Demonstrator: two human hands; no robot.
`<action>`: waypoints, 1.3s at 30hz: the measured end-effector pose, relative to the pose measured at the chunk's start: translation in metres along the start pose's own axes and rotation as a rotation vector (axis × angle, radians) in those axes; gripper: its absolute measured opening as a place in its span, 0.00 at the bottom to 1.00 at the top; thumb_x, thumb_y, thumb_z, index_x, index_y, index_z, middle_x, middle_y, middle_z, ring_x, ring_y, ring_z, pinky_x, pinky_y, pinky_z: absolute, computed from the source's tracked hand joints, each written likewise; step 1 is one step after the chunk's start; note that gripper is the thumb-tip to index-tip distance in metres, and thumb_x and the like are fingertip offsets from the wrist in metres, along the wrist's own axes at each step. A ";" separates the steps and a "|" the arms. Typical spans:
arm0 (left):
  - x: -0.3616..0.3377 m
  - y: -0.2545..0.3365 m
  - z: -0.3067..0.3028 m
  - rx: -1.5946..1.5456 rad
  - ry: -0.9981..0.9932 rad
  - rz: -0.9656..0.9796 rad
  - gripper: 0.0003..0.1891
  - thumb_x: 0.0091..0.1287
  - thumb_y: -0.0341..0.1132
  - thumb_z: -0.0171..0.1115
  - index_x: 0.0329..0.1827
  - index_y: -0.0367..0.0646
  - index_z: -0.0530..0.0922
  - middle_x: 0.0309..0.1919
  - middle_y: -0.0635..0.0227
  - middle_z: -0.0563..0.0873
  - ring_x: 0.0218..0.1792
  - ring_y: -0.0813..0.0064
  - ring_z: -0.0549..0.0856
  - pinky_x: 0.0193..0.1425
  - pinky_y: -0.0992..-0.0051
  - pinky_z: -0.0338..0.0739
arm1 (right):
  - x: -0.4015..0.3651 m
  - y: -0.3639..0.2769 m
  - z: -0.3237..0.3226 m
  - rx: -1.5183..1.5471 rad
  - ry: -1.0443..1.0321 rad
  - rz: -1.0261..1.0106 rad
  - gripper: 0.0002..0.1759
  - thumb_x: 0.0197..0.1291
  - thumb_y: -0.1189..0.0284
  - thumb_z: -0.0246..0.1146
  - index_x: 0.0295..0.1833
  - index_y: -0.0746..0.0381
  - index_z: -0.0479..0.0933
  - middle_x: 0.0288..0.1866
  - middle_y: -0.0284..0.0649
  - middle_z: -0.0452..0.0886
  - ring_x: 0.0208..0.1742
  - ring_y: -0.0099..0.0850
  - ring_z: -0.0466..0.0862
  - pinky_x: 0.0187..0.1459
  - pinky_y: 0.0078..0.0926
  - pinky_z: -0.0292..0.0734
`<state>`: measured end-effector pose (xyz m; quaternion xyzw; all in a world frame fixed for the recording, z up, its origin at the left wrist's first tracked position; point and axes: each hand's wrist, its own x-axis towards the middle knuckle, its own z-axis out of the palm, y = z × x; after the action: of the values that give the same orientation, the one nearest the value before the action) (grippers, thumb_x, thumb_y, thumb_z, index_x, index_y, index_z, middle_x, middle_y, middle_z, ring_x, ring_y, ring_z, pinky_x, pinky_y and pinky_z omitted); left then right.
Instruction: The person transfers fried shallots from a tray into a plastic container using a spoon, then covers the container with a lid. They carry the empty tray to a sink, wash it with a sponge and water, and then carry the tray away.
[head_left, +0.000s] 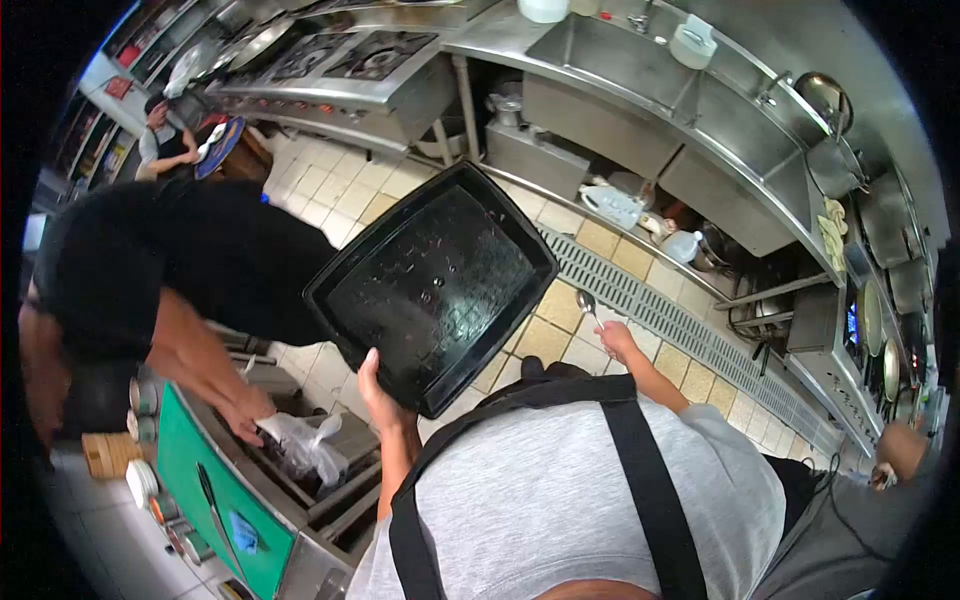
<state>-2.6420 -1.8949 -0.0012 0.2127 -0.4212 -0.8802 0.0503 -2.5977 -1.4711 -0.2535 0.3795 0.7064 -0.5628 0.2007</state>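
A wet black rectangular tray [435, 285] is gripped at its near edge by my left hand [380, 395], thumb on the inner side. Drops and small bits show on its surface. Off to the right, my right hand [618, 340] is closed round the handle of a metal spoon [587, 302], whose bowl points away from me. The tray and the spoon are apart, both above the tiled floor.
At left a co-worker in black [190, 260] reaches toward a plastic bag [305, 448] beside a green board [185, 470] with a knife. Another person stands far left. Sinks [625, 60] and a stove [370, 90] line the far side. A person's arm shows at right.
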 end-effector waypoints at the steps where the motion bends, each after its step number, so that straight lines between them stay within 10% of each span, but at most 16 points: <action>1: 0.013 -0.013 0.021 0.000 0.017 -0.026 0.18 0.64 0.41 0.57 0.49 0.35 0.77 0.45 0.61 0.83 0.46 0.66 0.83 0.55 0.68 0.75 | -0.009 -0.027 -0.013 0.125 -0.034 -0.078 0.08 0.65 0.70 0.55 0.42 0.59 0.77 0.18 0.30 0.67 0.10 0.21 0.62 0.11 0.23 0.54; 4: 0.042 -0.042 0.079 -0.121 -0.136 -0.193 0.19 0.62 0.42 0.57 0.51 0.36 0.77 0.46 0.59 0.83 0.47 0.63 0.83 0.55 0.67 0.76 | -0.038 -0.125 -0.040 0.637 -0.117 -0.350 0.11 0.69 0.66 0.52 0.46 0.59 0.77 0.20 0.30 0.68 0.12 0.20 0.64 0.11 0.22 0.53; 18: 0.218 -0.143 0.335 -0.103 -0.492 -0.538 0.28 0.62 0.52 0.55 0.58 0.40 0.75 0.51 0.59 0.82 0.50 0.58 0.81 0.59 0.60 0.74 | 0.112 -0.365 -0.060 0.827 -0.314 -0.343 0.15 0.57 0.74 0.57 0.50 0.61 0.78 0.27 0.36 0.77 0.22 0.23 0.72 0.24 0.25 0.65; 27: 0.341 -0.166 0.467 0.026 -0.465 -0.397 0.25 0.59 0.44 0.57 0.56 0.38 0.74 0.48 0.59 0.82 0.47 0.59 0.82 0.56 0.63 0.76 | 0.190 -0.459 -0.235 -0.225 -0.015 -0.487 0.20 0.46 0.81 0.64 0.49 0.65 0.81 0.34 0.42 0.86 0.31 0.29 0.84 0.35 0.30 0.81; 32: 0.375 -0.192 0.536 0.108 -0.456 -0.443 0.26 0.60 0.43 0.55 0.58 0.37 0.73 0.51 0.55 0.82 0.49 0.58 0.82 0.56 0.63 0.77 | 0.250 -0.535 -0.381 0.076 0.436 -0.706 0.11 0.64 0.69 0.57 0.49 0.59 0.80 0.28 0.33 0.79 0.21 0.19 0.75 0.24 0.20 0.72; 39: 0.396 -0.241 0.633 0.145 -0.394 -0.403 0.26 0.65 0.46 0.53 0.60 0.37 0.72 0.52 0.57 0.81 0.49 0.60 0.82 0.55 0.63 0.77 | 0.381 -0.687 -0.436 -0.630 0.719 -1.053 0.15 0.63 0.64 0.58 0.51 0.58 0.79 0.53 0.47 0.79 0.53 0.47 0.78 0.53 0.40 0.73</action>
<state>-3.2419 -1.3907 0.0345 0.1201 -0.4340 -0.8644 -0.2239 -3.2993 -0.9941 0.0419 0.0738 0.9476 -0.1939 -0.2431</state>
